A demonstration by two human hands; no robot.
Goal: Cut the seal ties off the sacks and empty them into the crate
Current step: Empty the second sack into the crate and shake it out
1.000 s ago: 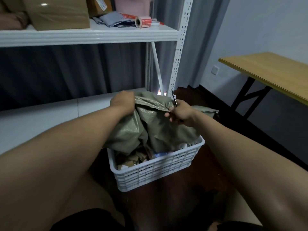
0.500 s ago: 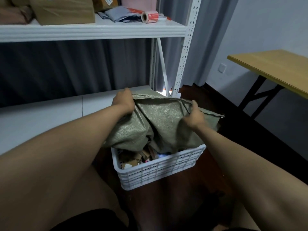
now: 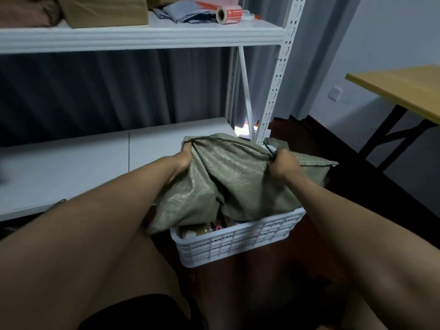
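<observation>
A grey-green woven sack (image 3: 228, 177) hangs upside down over a white slatted plastic crate (image 3: 240, 239) on the dark floor. My left hand (image 3: 184, 154) grips the sack's upper left corner. My right hand (image 3: 283, 161) grips the upper right corner, with a thin dark tool or tie (image 3: 268, 148) sticking out above the fist. Small parcels and cardboard bits (image 3: 209, 228) show in the crate under the sack's mouth. A second sack of the same cloth (image 3: 316, 165) lies behind the right hand.
A white metal shelf rack (image 3: 283, 75) stands just behind the crate, its low shelf (image 3: 78, 163) to the left. Boxes and a label roll (image 3: 228, 13) sit on the upper shelf. A wooden table (image 3: 402, 89) stands at right. My knees frame the crate.
My right hand slid from the sack's side up to its top right corner and closed on it. The sack is stretched wider between both hands. The view shifted slightly.
</observation>
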